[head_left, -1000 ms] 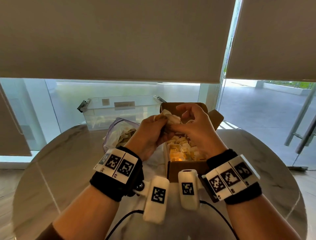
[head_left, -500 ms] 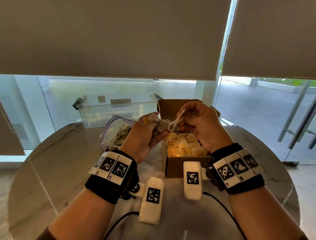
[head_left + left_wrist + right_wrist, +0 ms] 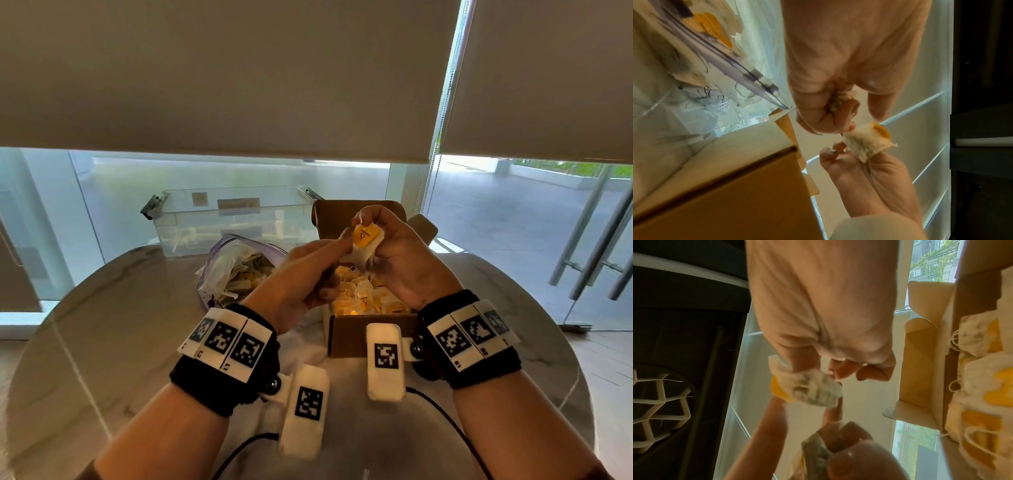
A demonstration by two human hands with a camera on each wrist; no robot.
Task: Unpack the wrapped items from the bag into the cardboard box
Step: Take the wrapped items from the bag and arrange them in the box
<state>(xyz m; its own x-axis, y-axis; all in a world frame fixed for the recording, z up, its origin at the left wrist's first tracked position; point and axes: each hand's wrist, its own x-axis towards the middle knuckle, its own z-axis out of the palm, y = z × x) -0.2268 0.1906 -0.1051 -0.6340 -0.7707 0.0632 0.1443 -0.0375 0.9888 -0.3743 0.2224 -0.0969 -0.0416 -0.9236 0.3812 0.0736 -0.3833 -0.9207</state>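
My right hand pinches one wrapped item, a white sachet with a yellow label, above the open cardboard box. The right wrist view shows this sachet under the right hand's fingers. My left hand is right beside it, fingers curled round another wrapped item and index finger reaching to the pinched sachet. The box holds several sachets with yellow labels. The clear zip bag with more wrapped items lies left of the box.
A clear plastic tub stands behind the bag at the round marble table's far edge. The box's flaps stand open behind my hands. Window glass and lowered blinds lie beyond the table.
My right hand has pulled one sachet away from the bundle in my left hand and turned its yellow label up. Both hands stay over the box.
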